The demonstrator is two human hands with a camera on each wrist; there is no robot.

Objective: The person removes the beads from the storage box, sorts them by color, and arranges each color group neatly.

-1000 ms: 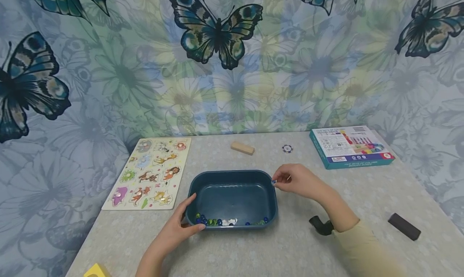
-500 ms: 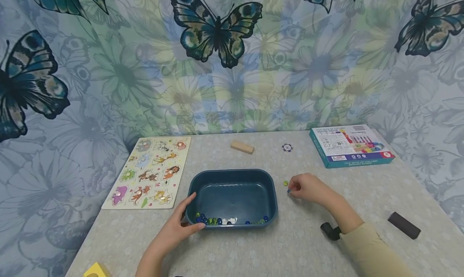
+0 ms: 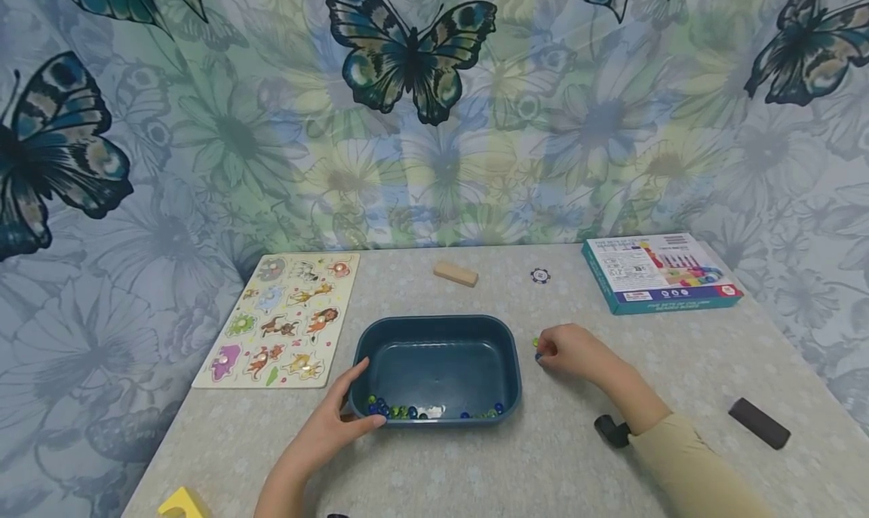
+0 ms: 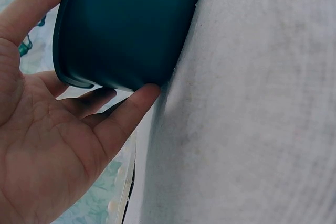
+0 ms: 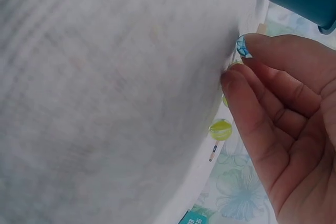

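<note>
A dark blue plastic tub (image 3: 434, 320) stands mid-table, with several blue and green glass marbles (image 3: 400, 412) along its near side. My left hand (image 3: 326, 426) grips the tub's left end, thumb at the near corner; the left wrist view shows fingers against the tub's outer wall (image 4: 126, 30). Right of the tub, my right hand (image 3: 577, 352) is low over the table and pinches a blue marble (image 5: 243, 47) at the thumb tip. A yellow-green marble (image 5: 220, 129) lies beside these fingers, and another (image 5: 226, 100) is partly hidden behind them.
An animal peg puzzle board (image 3: 278, 322) lies left of the tub. Behind it are a wooden block (image 3: 455, 274), a poker chip (image 3: 540, 276) and a teal-edged game box (image 3: 661, 273). A dark bar (image 3: 759, 423) lies far right, a yellow piece (image 3: 183, 503) at front left.
My right hand has moved from the tub's right rim rightward and down to the table, with the blue marble at its fingertips. My left hand keeps its hold on the tub.
</note>
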